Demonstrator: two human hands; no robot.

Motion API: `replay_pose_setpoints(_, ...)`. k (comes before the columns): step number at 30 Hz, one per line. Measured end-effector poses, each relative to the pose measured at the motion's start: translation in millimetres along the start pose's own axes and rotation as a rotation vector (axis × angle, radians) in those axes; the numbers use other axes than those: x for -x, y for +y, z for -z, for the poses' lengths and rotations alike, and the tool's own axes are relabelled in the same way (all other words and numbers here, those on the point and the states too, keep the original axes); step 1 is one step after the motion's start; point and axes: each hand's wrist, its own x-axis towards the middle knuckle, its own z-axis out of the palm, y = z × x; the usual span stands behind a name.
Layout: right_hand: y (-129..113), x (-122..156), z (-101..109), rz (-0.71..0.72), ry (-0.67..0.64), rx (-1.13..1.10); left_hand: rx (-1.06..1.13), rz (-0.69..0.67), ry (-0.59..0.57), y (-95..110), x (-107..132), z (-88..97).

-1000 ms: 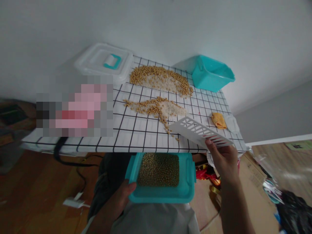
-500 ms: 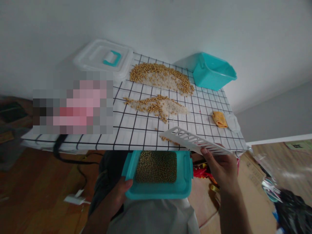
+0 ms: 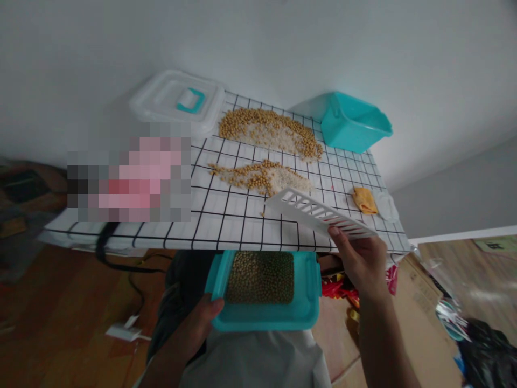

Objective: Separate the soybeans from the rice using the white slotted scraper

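Scraper point(image 3: 311, 218), white, slotted, in right hand point(image 3: 363, 260), fingers closed around its end; contact with surface point(image 3: 226, 229) unclear. Teal container point(image 3: 262, 318), below surface edge, corner gripped by left hand point(image 3: 198, 322), mouth up to retain beans point(image 3: 260, 277).

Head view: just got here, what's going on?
The person's left hand holds a teal tub of beans just below the near edge of the table. The right hand grips a white slotted scraper, its far end by the nearer of two heaps of beans mixed with pale grains; whether it touches the table is unclear. A teal bin stands at far right, and a yellow cloth lies at right.
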Motion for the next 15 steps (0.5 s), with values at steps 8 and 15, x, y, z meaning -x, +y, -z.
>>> replay_pose_setpoints(8,2,5,5,0.015,-0.195,-0.098,0.024,-0.005,-0.033,-6,-5,9.8)
replay_pose_setpoints(15,4,-3,4,0.002,0.084,-0.028,0.048,-0.033,0.069,-10,-6,15.6)
